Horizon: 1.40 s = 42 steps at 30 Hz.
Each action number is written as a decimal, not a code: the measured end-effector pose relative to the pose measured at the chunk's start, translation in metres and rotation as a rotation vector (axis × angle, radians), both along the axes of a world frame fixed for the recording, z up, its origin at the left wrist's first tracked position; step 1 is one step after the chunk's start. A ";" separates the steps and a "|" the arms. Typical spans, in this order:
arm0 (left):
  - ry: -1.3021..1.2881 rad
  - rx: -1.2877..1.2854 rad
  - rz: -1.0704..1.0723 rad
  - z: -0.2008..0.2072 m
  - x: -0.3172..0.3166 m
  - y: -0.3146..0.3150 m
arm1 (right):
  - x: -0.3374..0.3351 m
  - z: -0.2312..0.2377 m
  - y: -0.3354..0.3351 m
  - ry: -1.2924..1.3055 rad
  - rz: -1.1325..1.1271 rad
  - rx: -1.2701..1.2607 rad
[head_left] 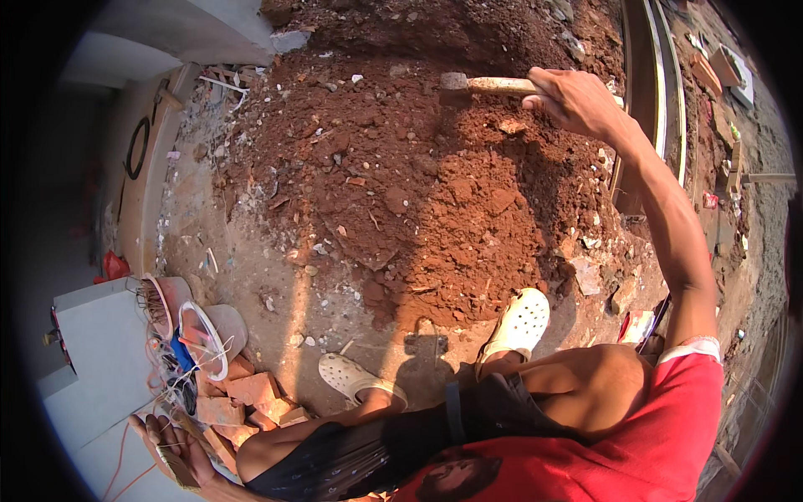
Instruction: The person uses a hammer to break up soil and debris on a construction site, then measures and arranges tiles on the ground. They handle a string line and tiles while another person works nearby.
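Note:
At the upper right, my right hand is closed round the wooden handle of a hammer-like tool. Its grey head points left and sits at or just above the reddish-brown soil; I cannot tell whether they touch. My left hand is low at the left, beside my knee and a pile of broken bricks. Its fingers are partly curled against a flat thing with a pale, rough edge, whose kind does not show.
My feet, in cream clogs, stand at the soil's near edge. Buckets with wires stand by white boxes at the left. Long rails run along the right. A black cable loop hangs at the left wall.

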<state>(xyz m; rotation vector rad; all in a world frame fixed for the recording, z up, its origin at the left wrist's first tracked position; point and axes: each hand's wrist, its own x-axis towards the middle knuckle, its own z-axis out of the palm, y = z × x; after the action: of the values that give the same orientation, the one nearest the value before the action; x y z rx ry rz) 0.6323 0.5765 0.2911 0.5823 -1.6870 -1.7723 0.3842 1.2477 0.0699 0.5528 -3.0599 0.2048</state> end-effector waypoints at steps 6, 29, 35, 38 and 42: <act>0.008 -0.002 0.007 0.001 0.011 -0.007 | -0.058 -0.096 -0.015 -0.126 -0.144 -0.108; -0.146 -0.165 -0.080 0.003 0.029 -0.072 | 0.026 -0.059 -0.009 -0.407 -0.083 -0.109; -0.089 -0.028 -0.389 0.002 0.037 -0.120 | 0.077 0.002 -0.031 -0.383 -0.124 -0.035; -0.108 -0.113 -0.041 -0.004 0.006 -0.034 | 0.069 0.005 0.000 -0.177 -0.132 -0.040; -0.135 -0.112 -0.081 -0.003 0.010 -0.057 | 0.027 -0.041 0.088 -0.112 -0.293 -0.068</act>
<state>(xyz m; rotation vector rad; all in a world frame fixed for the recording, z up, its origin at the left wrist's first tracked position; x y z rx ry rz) 0.6424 0.5194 0.2878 0.6035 -1.9131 -1.7146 0.4115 1.3359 0.0291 0.0886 -3.1750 0.3397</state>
